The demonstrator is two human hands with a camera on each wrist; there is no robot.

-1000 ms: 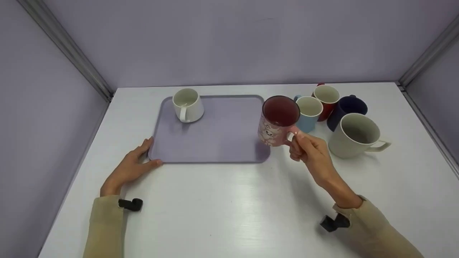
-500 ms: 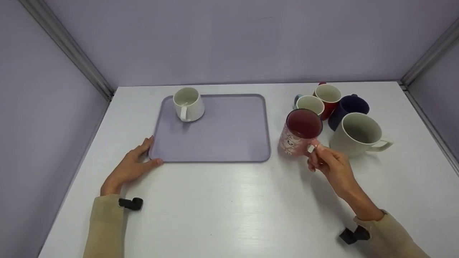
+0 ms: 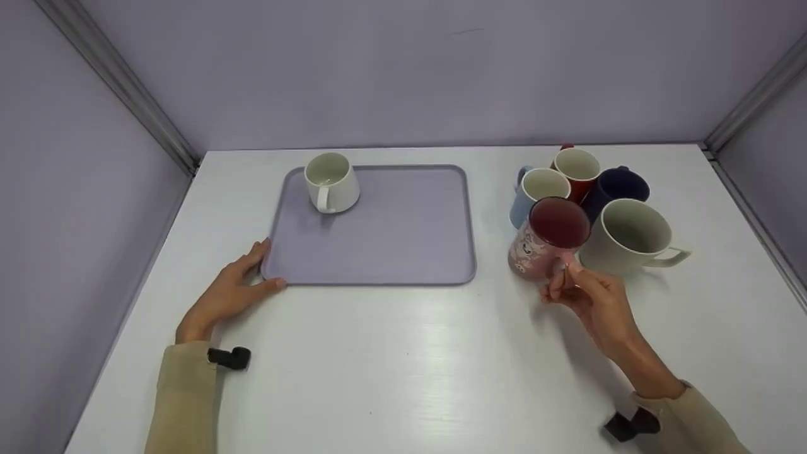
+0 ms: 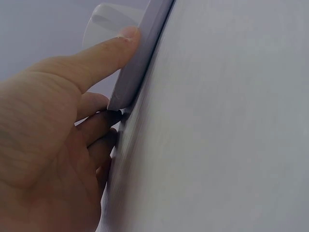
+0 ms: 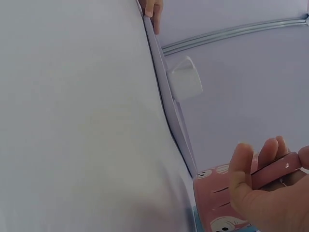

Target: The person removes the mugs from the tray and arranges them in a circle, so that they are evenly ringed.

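My right hand [image 3: 596, 302] pinches the handle of a pink mug [image 3: 533, 252] with a cartoon pattern and dark red inside. The mug stands upright, close in front of a light blue mug [image 3: 522, 205] and beside a large off-white mug [image 3: 602, 255]. In the right wrist view, fingers [image 5: 241, 169] curl at the pink handle [image 5: 277, 171]. My left hand [image 3: 230, 293] spans the near left corner of a lilac tray [image 3: 378, 252], fingers along its left side, thumb on its front edge. A white mug [image 3: 337, 192] stands at the tray's back left.
Behind the pink mug are a red mug [image 3: 579, 183] and a dark blue mug [image 3: 615, 189], grouped closely. The white table [image 3: 378, 366] stretches in front of the tray. Pale panels with metal corner posts [image 3: 120, 82] enclose its back and sides.
My right hand has carried the pink mug rightward and down, from over the tray's right edge to beside the mug group. My left hand and the tray have stayed put.
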